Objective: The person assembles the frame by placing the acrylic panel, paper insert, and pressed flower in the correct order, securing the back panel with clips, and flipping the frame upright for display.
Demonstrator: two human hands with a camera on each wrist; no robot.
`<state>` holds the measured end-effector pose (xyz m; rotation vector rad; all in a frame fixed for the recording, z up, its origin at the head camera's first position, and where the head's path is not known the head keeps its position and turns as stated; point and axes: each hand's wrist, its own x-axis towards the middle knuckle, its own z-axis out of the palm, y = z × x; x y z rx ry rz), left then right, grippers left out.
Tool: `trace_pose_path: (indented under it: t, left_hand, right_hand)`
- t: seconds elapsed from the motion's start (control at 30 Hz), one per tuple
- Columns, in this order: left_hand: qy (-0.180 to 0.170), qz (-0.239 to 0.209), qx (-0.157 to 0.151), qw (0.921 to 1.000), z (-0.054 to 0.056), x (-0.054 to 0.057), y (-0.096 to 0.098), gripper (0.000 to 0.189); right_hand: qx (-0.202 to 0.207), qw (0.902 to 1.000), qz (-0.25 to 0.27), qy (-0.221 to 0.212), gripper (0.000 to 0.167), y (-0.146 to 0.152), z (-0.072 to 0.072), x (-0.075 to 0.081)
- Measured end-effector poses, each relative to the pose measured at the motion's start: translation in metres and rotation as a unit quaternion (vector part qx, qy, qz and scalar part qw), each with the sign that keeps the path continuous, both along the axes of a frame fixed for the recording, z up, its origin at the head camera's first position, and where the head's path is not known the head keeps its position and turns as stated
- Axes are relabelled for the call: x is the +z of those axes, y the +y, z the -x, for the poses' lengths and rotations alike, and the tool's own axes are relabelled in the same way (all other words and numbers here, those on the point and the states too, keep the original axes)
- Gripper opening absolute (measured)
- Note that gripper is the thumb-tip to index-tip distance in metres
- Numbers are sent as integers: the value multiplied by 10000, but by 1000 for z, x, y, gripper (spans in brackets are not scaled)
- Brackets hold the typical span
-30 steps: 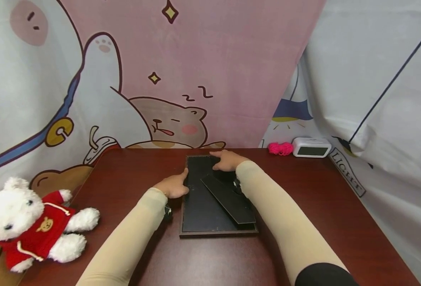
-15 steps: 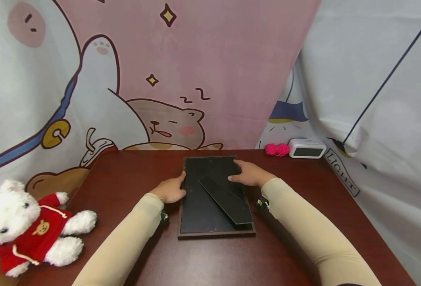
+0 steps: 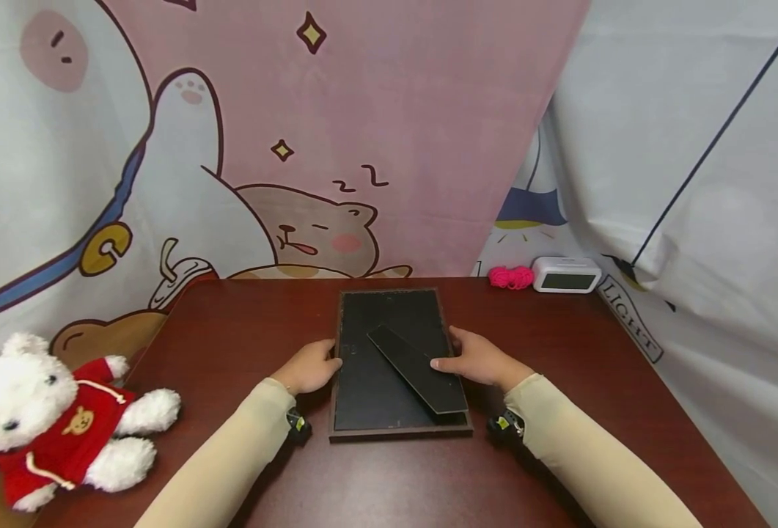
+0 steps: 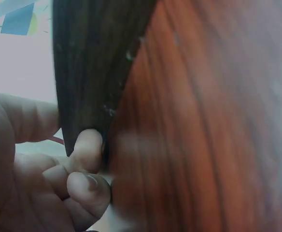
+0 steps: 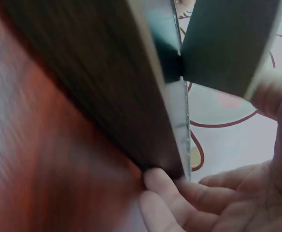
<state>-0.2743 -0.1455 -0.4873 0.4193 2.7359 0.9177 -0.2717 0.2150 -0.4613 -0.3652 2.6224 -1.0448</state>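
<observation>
A dark picture frame (image 3: pixel 370 396) lies back side up on the table, with its flat black stand (image 3: pixel 421 370) slanting across the back. My left hand (image 3: pixel 311 367) grips the left side, thumb on the top edge. In the left wrist view its fingertips curl against the lower edge of the brown side (image 4: pixel 95 63). On the opposite side my right hand (image 3: pixel 484 358) holds the right edge, with the thumb over by the stand. The right wrist view has fingertips at the bottom of the frame's side (image 5: pixel 112 87) and the thumb near the stand (image 5: pixel 228 43).
At the far right of the reddish-brown table (image 3: pixel 263 315) sit a pink yarn bundle (image 3: pixel 510 277) and a white digital clock (image 3: pixel 567 275). A white plush bear (image 3: pixel 78 418) in a red top is at the left. A printed curtain (image 3: pixel 428 147) hangs behind.
My right hand has moved from the frame's top edge down to its right side. My left hand has slid slightly lower along the left side. The frame has stayed in place.
</observation>
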Motion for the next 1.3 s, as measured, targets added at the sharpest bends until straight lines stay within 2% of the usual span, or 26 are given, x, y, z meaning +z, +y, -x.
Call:
trace_pose_path:
  t: [0.17,0.33,0.6,0.73,0.93,1.03,1.13,1.23,1.3]
  left_hand:
    - [-226,-294,136,9992,-1,0,1,70]
    - [-381,-503,213,9978,-5,3,2,76]
    - [70,-617,363,9974,-10,6,0,78]
    - [159,-1050,351,9937,-13,9,-3,76]
    - [173,-2028,163,9789,-18,13,-11,75]
    - [318,-2430,43,9695,-19,14,-14,78]
    - [632,-2743,-3,9596,-19,16,-16,80]
    - [927,-3006,-21,9492,-19,18,-17,84]
    - [1092,-3069,-18,9455,-20,19,-17,86]
  right_hand:
    - [-172,9995,263,30,98,-1,-4,-7]
    - [-207,9993,283,110,99,0,-4,-12]
    - [-377,9973,436,458,98,-4,-10,-7]
    - [-383,9956,427,738,98,-5,-13,-2]
    - [-400,9898,548,1252,103,-6,-13,2]
    - [-422,9833,533,1686,107,-8,-11,2]
    - [-423,9729,509,2216,107,-12,-9,4]
    - [-475,9572,373,2829,102,-19,-7,9]
    - [-545,9446,247,3228,96,-23,-5,11]
